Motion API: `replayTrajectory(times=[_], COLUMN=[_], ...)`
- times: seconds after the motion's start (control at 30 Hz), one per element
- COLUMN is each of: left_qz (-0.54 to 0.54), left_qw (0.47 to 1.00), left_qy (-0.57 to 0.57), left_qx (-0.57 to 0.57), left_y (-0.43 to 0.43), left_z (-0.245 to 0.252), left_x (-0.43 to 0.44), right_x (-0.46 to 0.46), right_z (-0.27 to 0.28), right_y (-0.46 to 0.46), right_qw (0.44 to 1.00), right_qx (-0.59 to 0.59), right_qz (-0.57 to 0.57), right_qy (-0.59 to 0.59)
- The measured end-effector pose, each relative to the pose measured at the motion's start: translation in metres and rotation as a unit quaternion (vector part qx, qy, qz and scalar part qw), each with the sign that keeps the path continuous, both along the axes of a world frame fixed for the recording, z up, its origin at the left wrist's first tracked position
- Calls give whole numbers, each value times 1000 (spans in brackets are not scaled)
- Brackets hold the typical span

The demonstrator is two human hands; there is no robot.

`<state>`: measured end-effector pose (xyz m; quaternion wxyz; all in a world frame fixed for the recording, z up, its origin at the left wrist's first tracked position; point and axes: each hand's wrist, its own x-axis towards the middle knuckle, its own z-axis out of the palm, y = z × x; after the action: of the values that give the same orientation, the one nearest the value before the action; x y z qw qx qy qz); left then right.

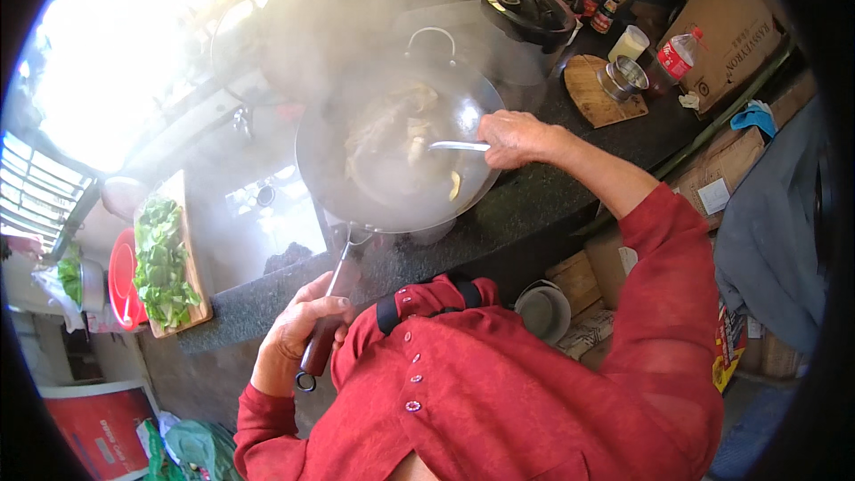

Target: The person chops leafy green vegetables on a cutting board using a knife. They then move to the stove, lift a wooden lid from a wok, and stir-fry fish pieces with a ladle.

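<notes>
A large steel wok (pixel 477 167) stands in front of me, with thick steam rising from it. My left hand (pixel 310 314) is wrapped around the wok's long wooden handle (pixel 322 344), which has a metal ring at its end. Over the wok's right side, my right hand (pixel 518 139) grips a metal utensil (pixel 457 145). Its far end is lost in the steam, so its kind is unclear. Pale pieces of food (pixel 419 137) lie in cloudy liquid in the wok. One yellowish slice (pixel 455 186) clings to the wok's near right wall.
Chopped leafy greens (pixel 160 260) lie on a wooden cutting board (pixel 194 260) at left, beside a red plastic basin (pixel 122 280). Farther right on the dark stone counter (pixel 548 174) are a black-lidded pot (pixel 528 10), sauce bottles (pixel 604 10), a round wooden board (pixel 588 97) and a plastic bottle (pixel 678 57).
</notes>
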<state>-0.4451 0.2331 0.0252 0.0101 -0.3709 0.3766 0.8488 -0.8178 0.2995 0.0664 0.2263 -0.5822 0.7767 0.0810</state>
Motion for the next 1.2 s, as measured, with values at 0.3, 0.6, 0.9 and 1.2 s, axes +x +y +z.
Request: replayTrajectory(times=[0.3,0.6,0.9,1.2], left_qz=[11,12,14,23], left_qw=[999,996,992,993], left_qy=[34,64,99,80], left_qx=[22,65,76,78], left_y=[8,12,8,11], left_z=[-5,-13,-22,-28], left_x=[-4,-8,-7,-6], right_x=[29,49,39,54], right_z=[79,108,95,38], right_y=[-59,-80,13,50], right_qw=[975,885,969,979], right_qx=[165,304,18,-61], right_qz=[98,196,51,-85], right_qy=[115,293,239,177])
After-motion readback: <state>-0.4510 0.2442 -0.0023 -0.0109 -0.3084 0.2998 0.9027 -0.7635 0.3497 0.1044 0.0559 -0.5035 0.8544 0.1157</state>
